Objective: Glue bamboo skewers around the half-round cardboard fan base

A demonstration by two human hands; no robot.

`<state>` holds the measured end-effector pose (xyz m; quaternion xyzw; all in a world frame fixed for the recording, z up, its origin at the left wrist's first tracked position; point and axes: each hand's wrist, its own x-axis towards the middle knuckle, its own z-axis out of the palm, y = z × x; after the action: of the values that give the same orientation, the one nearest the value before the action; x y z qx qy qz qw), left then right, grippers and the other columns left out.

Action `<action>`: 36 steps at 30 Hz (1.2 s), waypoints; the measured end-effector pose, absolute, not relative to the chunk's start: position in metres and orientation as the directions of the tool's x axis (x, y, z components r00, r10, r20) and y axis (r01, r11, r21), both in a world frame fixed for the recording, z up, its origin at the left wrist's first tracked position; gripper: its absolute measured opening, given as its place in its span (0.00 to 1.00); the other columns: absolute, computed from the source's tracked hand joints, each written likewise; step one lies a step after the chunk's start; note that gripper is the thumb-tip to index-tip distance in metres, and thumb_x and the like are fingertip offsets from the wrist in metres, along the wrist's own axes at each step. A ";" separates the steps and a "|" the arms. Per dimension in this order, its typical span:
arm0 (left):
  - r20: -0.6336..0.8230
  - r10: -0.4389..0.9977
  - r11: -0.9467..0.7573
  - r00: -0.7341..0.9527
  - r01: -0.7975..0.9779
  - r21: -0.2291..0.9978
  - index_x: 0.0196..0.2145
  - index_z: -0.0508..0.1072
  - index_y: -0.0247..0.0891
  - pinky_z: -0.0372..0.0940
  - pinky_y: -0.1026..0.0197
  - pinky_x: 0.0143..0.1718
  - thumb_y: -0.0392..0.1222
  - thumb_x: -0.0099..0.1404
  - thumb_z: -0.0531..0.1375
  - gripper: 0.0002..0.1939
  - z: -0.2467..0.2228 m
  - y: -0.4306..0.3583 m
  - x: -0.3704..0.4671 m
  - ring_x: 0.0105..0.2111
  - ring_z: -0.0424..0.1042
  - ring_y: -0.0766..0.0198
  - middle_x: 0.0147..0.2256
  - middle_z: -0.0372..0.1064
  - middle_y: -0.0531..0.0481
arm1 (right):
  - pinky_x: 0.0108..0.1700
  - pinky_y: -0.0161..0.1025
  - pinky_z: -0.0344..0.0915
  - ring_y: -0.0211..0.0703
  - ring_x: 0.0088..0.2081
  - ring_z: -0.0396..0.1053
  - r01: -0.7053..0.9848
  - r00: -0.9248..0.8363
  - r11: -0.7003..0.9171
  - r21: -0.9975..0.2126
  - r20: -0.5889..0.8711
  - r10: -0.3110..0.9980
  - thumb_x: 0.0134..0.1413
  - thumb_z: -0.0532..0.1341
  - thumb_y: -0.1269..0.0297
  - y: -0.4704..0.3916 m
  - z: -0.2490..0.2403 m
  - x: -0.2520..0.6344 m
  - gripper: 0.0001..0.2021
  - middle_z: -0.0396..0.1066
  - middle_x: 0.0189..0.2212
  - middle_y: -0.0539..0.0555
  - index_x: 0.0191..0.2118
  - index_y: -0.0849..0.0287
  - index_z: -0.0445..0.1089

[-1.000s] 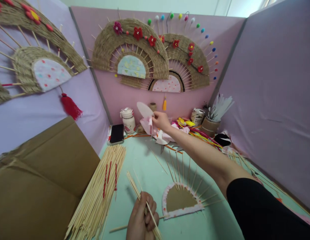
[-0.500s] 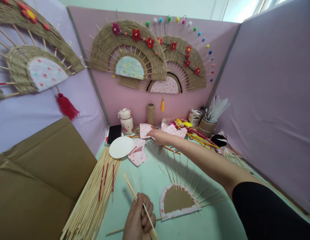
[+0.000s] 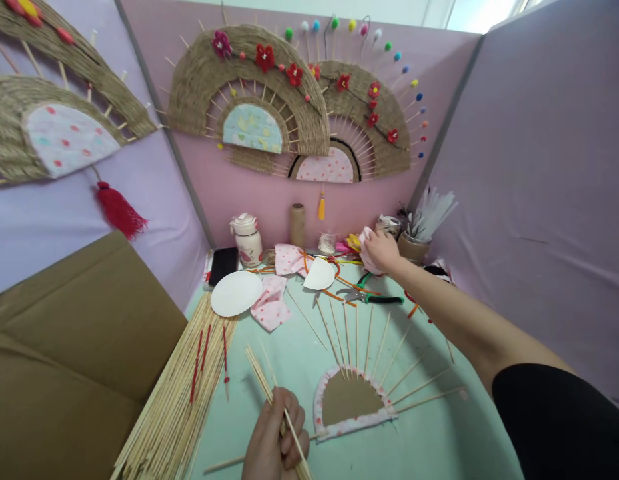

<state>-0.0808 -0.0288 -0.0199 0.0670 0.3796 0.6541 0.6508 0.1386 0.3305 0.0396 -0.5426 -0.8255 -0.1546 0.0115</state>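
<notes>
My left hand (image 3: 276, 433) is closed around a bundle of thin bamboo sticks (image 3: 262, 373) near the front of the table. To its right lies a half-round cardboard piece (image 3: 352, 400) edged with pink spotted cloth, with several sticks fanning out from its curved side. At the back right, my right hand (image 3: 382, 251) grips a crumpled pink spotted cloth (image 3: 367, 259); its fingertips are partly hidden. Below that arm are green-handled pruning shears (image 3: 384, 299). A white half-disc (image 3: 320, 275) rests to their left.
A large pile of bamboo sticks (image 3: 164, 407) lies at left beside a cardboard box (image 3: 74, 347). A white oval disc (image 3: 236, 293), another pink cloth (image 3: 270, 307), a bottle (image 3: 246, 240), a cardboard tube (image 3: 298, 225) and a pot of white strips (image 3: 414, 248) stand or lie farther back. Woven fans (image 3: 189, 100) hang behind.
My right hand has moved right along the back, carrying a pink cloth. The white half-disc and shears have come into view. My left hand keeps its hold on the sticks.
</notes>
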 end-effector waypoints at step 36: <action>-0.416 0.877 0.077 -0.240 -0.784 0.616 0.24 0.59 0.36 0.43 0.72 0.16 0.59 0.47 0.75 0.31 -0.005 -0.031 -0.074 0.19 0.40 0.78 0.22 0.47 0.61 | 0.46 0.44 0.65 0.50 0.46 0.69 0.922 -0.278 0.378 -0.088 0.530 0.801 0.66 0.53 0.68 0.316 0.107 0.090 0.09 0.68 0.48 0.66 0.45 0.64 0.68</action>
<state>-0.0743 -0.0311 -0.0051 0.0579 0.4027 0.6767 0.6136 0.0900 0.3159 0.1072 -0.5447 -0.7906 -0.1191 0.2533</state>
